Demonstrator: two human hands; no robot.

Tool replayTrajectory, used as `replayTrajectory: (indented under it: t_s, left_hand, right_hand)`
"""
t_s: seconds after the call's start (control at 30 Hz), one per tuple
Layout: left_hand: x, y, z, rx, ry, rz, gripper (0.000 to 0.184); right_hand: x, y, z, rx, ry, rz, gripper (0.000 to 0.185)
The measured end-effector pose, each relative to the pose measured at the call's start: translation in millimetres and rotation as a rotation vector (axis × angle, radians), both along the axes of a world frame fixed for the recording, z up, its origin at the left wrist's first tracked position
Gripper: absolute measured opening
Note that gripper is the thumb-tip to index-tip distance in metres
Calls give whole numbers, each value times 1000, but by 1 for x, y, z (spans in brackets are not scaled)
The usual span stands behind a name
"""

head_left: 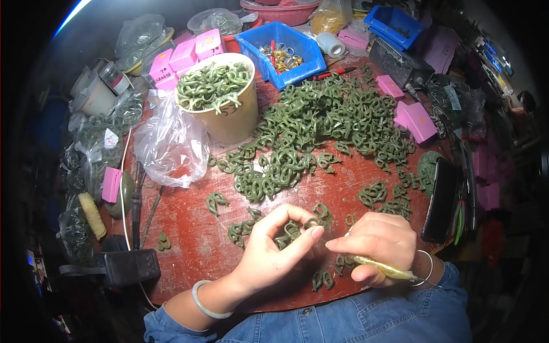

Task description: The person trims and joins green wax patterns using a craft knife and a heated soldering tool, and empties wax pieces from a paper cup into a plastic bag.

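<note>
My left hand pinches a small green ring between thumb and forefinger, over the near part of the red table. Just to its right, my right hand is closed around a slim tool with a yellowish handle. The handle's back end sticks out towards my wrist, and its tip is hidden by my fingers. Beneath and around my hands lie several loose green rings. A big heap of similar green rings spreads over the table beyond.
A tall cream bucket full of green pieces stands at the back left, beside a crumpled clear bag. Behind are a blue bin and pink boxes. A dark phone leans at the right edge; a black device sits left.
</note>
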State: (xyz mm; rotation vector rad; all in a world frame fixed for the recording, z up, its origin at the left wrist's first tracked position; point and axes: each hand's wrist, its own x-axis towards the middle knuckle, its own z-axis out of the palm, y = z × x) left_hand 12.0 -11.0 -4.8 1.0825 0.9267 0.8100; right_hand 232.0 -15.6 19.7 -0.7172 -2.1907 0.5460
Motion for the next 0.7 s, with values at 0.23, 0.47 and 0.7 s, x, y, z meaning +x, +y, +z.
replayTrajectory:
  t_s: [0.23,0.47,0.7]
  left_hand:
    - [0,1,-7,69,53,26,13]
    - [2,0,-8,136,50,-39,12]
    - [-1,1,-4,28,60,-45,13]
  right_hand:
    - [-1,2,-2,80,79,-33,39]
    - [-3,1,-2,-70,61,-109,42]
    - [-2,-1,3,-128,144,-215,28]
